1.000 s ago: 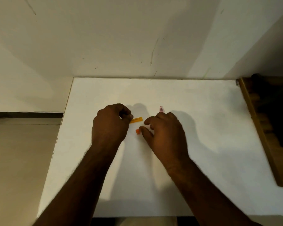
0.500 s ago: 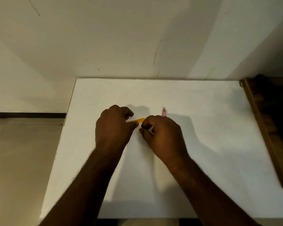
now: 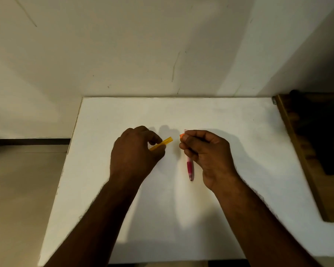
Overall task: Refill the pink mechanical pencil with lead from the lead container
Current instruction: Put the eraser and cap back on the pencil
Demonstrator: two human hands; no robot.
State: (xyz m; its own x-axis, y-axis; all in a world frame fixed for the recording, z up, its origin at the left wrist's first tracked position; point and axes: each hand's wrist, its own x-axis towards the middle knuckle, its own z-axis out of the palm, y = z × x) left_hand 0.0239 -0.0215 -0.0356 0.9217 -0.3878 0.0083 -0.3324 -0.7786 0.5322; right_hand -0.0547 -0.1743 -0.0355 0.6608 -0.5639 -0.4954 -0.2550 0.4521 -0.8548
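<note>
My left hand is closed around a thin yellow lead container, whose open end points right and away from me. My right hand pinches a small orange cap between thumb and forefinger, a short gap from the container's end. The pink mechanical pencil runs under my right hand with its tip toward me. Its upper half is hidden by the fingers. I cannot tell whether the hand touches it.
The white table has its left edge close to my left arm. A dark wooden board lies along the table's right side. A pale wall rises behind the table's far edge.
Half a second ago both hands met at the container's end. My right hand has since drawn away to the right with the orange cap, uncovering the pencil's lower half.
</note>
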